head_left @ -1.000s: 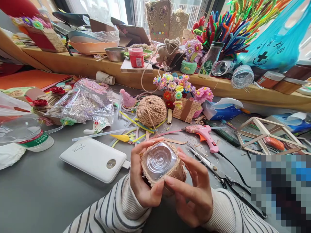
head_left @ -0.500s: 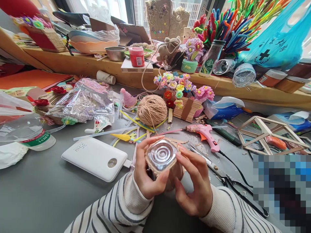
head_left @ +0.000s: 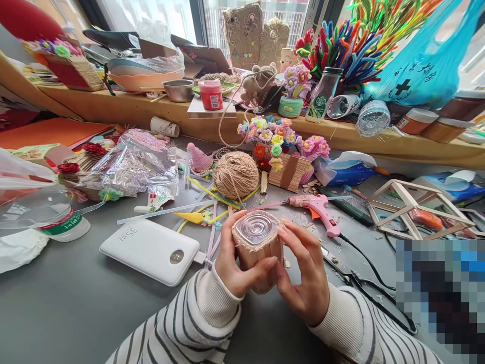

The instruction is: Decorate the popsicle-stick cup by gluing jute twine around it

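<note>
Between both hands is a squarish clear container (head_left: 261, 257) with wooden sticks around its sides and twine along its edge. Its clear ringed end faces up. My left hand (head_left: 238, 268) is wrapped round the left side, the thumb lying across the front. My right hand (head_left: 305, 273) grips the right side, fingertips on the upper corner and thumb against the front. A ball of twine (head_left: 236, 175) lies just beyond the hands, and its strand runs down toward the container. To the right rests a pink glue gun (head_left: 318, 208).
Scissors (head_left: 352, 280) lie right of my right hand. A white power bank (head_left: 149, 252) with a plugged cable is at left. Further right stands a wooden stick frame (head_left: 417, 207). Behind are a flower-filled stick box (head_left: 290, 172) and a crowded ledge (head_left: 132, 108).
The container has been tilted and turned slightly, so its stick-covered side now shows more. My left thumb has moved right across its front. The view has shifted a little.
</note>
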The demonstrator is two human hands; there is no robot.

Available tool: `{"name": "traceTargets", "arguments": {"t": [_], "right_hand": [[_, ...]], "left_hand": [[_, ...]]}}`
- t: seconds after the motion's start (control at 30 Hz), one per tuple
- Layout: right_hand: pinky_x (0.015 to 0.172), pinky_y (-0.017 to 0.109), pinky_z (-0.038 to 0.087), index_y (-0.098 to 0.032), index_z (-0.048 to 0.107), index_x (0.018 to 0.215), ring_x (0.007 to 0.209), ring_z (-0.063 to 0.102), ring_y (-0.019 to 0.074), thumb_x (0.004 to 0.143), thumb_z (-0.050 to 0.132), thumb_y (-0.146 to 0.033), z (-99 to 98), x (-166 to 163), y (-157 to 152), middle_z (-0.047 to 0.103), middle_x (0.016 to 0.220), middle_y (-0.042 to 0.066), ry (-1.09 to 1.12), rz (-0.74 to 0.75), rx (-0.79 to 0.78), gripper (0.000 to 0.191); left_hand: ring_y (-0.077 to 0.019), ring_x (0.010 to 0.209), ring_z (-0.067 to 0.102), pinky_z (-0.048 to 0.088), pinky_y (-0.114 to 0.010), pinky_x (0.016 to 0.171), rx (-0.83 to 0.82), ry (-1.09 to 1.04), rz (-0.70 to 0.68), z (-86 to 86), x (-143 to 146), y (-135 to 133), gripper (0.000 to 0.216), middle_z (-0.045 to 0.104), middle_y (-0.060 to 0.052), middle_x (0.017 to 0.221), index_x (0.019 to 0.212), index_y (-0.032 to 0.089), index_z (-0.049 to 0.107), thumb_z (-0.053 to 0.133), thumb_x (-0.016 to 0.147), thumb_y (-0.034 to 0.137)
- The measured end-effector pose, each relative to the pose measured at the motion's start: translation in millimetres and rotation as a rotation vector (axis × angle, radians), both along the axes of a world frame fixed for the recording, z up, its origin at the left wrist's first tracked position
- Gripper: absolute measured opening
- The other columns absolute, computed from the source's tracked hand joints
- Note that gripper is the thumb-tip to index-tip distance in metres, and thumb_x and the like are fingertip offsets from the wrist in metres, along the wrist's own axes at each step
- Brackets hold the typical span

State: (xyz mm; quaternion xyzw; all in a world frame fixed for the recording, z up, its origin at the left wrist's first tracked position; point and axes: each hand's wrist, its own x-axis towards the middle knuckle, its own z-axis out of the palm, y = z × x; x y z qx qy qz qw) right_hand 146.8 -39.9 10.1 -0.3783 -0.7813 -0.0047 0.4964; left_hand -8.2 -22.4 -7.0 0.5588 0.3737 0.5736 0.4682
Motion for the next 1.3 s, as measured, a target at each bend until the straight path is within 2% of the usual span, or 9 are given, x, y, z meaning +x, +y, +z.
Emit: {"name": "traceTargets", "arguments": {"t": [0.1,0.33,0.67,0.77,0.87,0.97,1.07,1.2,1.3], "right_hand": [[0.100,0.043,0.050,-0.017,0.045,0.133,0.126,0.048,0.0249,0.080,0.048,-0.006,7.0,2.8,0.8,0.049,0.127,0.014,-0.011,0.013,0.045,0.054],[0.097,0.043,0.051,-0.022,0.063,0.110,0.110,0.060,0.0219,0.084,0.052,-0.008,28.3,7.9,1.3,0.066,0.104,0.007,-0.016,0.073,0.095,0.031],[0.085,0.036,0.054,-0.022,0.063,0.099,0.095,0.064,0.0186,0.089,0.050,-0.011,30.4,17.8,7.9,0.069,0.095,0.005,0.075,0.053,0.017,0.020],[0.084,0.038,0.055,-0.022,0.062,0.104,0.097,0.064,0.0202,0.092,0.048,-0.023,28.8,18.1,10.6,0.068,0.101,0.007,0.086,0.057,-0.077,0.018],[0.091,0.042,0.053,-0.021,0.059,0.115,0.109,0.061,0.0238,0.092,0.049,-0.042,24.1,16.3,13.1,0.064,0.115,0.011,0.138,0.106,-0.229,0.032],[0.089,0.042,0.056,-0.021,0.049,0.127,0.112,0.061,0.0258,0.086,0.055,-0.053,18.2,13.5,14.8,0.060,0.124,0.014,0.257,0.215,-0.501,0.052],[0.079,0.037,0.059,-0.022,0.047,0.128,0.106,0.066,0.0250,0.084,0.060,-0.048,13.6,11.1,15.6,0.063,0.122,0.014,0.372,0.309,-0.751,0.052],[0.075,0.034,0.060,-0.021,0.051,0.120,0.103,0.067,0.0243,0.084,0.061,-0.048,10.6,8.1,15.0,0.067,0.116,0.013,0.508,0.304,-0.836,0.046],[0.073,0.032,0.060,-0.019,0.051,0.118,0.099,0.069,0.0222,0.086,0.056,-0.052,11.6,8.3,16.4,0.069,0.112,0.013,0.458,0.251,-0.818,0.047]], "left_hand": [[-0.0309,0.111,0.060,0.044,-0.047,0.099,0.055,-0.022,0.023,0.3,2.3,0.0,0.075,0.059,-0.014,0.123,0.127,0.021,0.040,0.078,0.065,0.038],[-0.0302,0.100,0.065,0.052,-0.045,0.091,0.262,0.175,0.049,9.9,0.6,-0.5,0.078,0.062,-0.013,0.114,0.125,0.020,0.043,0.081,0.058,0.029],[-0.0313,0.103,0.065,0.048,-0.048,0.094,0.286,0.104,0.024,3.8,4.1,1.2,0.077,0.064,-0.012,0.114,0.127,0.021,0.041,0.079,0.061,0.033],[-0.0324,0.106,0.063,0.047,-0.048,0.095,0.223,0.058,0.025,3.7,2.5,1.6,0.076,0.063,-0.014,0.116,0.125,0.020,0.044,0.080,0.060,0.034],[-0.0310,0.102,0.065,0.050,-0.045,0.089,0.120,0.010,-0.003,5.8,-1.1,3.0,0.069,0.065,-0.013,0.114,0.121,0.020,0.047,0.077,0.062,0.038],[-0.0310,0.102,0.066,0.052,-0.044,0.087,0.015,-0.036,-0.118,5.9,-5.0,5.5,0.062,0.066,-0.013,0.115,0.120,0.021,0.048,0.073,0.068,0.043],[-0.0333,0.104,0.066,0.052,-0.048,0.090,-0.091,-0.066,-0.214,4.1,-7.6,8.1,0.061,0.067,-0.014,0.114,0.119,0.021,0.049,0.071,0.070,0.049],[-0.0369,0.110,0.063,0.050,-0.052,0.093,-0.169,-0.063,-0.306,1.0,-10.2,11.9,0.066,0.065,-0.016,0.121,0.119,0.021,0.050,0.077,0.065,0.048],[-0.0372,0.114,0.062,0.050,-0.053,0.096,-0.225,-0.072,-0.402,-3.4,-12.6,15.4,0.065,0.064,-0.016,0.124,0.122,0.022,0.050,0.078,0.067,0.041]]}}
